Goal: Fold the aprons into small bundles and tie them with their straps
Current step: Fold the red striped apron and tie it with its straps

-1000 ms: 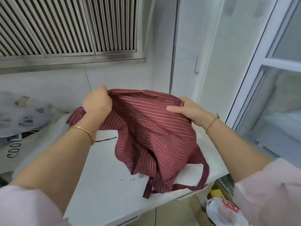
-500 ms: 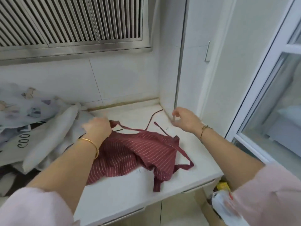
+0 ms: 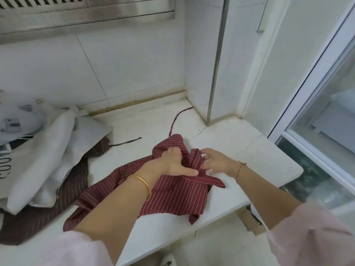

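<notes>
1. Clutches a bunched fold of the red striped apron (image 3: pixel 176 194) in the left grip (image 3: pixel 172 164) at centre frame, fingers dug into the cloth, thumb stretched along it.
2. Sets the right grip (image 3: pixel 217 162) just beside the left, in from the wall corner of half a second ago; fingers spread, tips touching the gathered edge.
3. Shows the apron on the white tabletop (image 3: pixel 240 150), heaped and partly doubled over where it earlier lay flatter.
4. Trails one strap (image 3: pixel 175 120) toward the corner, upper centre, as before.
5. Shows pale cloths (image 3: pixel 48 150) over a brown striped apron (image 3: pixel 75 187) at left.
</notes>
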Tool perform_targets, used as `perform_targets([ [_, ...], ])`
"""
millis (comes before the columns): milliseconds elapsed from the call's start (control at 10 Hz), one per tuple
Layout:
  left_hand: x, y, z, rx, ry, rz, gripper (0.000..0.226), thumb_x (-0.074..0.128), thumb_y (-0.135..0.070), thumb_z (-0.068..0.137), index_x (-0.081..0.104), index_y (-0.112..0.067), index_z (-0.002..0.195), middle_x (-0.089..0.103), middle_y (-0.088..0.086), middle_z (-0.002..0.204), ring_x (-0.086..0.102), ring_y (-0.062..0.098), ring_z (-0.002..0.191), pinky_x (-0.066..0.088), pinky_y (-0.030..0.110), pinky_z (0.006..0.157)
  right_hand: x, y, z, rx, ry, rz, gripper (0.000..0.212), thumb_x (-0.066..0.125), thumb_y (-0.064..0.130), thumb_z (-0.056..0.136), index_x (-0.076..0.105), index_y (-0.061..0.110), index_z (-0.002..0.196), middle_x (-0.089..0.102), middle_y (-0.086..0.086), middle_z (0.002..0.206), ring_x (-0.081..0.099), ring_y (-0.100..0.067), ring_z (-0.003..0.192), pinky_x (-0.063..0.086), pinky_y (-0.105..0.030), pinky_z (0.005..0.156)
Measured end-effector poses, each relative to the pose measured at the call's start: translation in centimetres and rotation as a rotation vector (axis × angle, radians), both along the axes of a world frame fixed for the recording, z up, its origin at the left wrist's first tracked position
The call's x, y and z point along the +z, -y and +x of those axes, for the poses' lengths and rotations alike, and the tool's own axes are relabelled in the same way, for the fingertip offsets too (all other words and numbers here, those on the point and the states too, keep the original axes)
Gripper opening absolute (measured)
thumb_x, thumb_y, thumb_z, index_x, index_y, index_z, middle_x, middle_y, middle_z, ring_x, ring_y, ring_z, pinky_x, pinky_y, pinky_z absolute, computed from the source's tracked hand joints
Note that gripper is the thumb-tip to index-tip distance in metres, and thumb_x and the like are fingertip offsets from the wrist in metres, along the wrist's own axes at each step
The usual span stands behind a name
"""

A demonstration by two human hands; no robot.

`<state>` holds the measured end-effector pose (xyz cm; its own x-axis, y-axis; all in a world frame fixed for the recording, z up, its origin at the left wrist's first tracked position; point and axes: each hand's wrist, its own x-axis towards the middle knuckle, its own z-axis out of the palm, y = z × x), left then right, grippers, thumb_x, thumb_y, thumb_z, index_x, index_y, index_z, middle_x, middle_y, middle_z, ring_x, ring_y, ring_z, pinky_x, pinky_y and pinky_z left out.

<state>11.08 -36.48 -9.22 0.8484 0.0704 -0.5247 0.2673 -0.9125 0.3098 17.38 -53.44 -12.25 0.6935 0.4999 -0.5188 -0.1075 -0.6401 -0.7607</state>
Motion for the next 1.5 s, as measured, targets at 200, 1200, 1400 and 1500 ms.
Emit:
perform_targets([
  [200,-1.1,-0.5,2.6,-0.110,0.155,0.059,0.038,0.058,-0.027,0.085,0.049,-0.009,0.118,0.042,0.015,0.128,0.042,0.032,0.118,0.041,0.038,0.096,0.3,-2.6,0.7,-0.078,-0.003,0.189,0.011,0.065,0.009,0.084,0.054,0.008,0.087,0.055,-0.004,0.085,0.055,-0.016,0.074,0.047,-0.027,0.064],
  [1200,8.9,7.6,-10.1,-0.107,0.496,0.125,0.049,0.034,0.010,0.086,0.062,-0.012,0.120,0.061,0.008,0.121,0.054,0.028,0.111,0.041,0.032,0.087,10.8,15.0,-10.2,-0.061,1.362,-0.717,0.031,0.047,0.000,0.087,0.068,0.022,0.094,0.063,-0.002,0.090,0.052,-0.024,0.089,0.033,-0.032,0.076],
  [1400,6.6,15.6,-15.7,-0.144,-0.879,-0.261,0.038,0.038,0.009,0.095,0.047,0.003,0.131,0.061,0.014,0.122,0.060,0.031,0.115,0.057,0.036,0.083,8.0,19.1,-15.0,1.001,0.011,-1.351,0.050,0.059,0.020,0.091,0.046,0.000,0.135,0.048,-0.013,0.138,0.049,-0.030,0.123,0.043,-0.030,0.092],
  [1500,7.3,17.8,-15.9,-0.090,-0.846,-0.261,0.034,0.035,0.008,0.096,0.050,0.002,0.126,0.063,0.015,0.109,0.072,0.023,0.087,0.059,0.028,0.067,8.2,22.2,-15.7,0.759,0.268,-1.238,0.040,0.063,0.017,0.087,0.054,0.006,0.124,0.054,-0.010,0.122,0.055,-0.028,0.109,0.045,-0.031,0.089],
])
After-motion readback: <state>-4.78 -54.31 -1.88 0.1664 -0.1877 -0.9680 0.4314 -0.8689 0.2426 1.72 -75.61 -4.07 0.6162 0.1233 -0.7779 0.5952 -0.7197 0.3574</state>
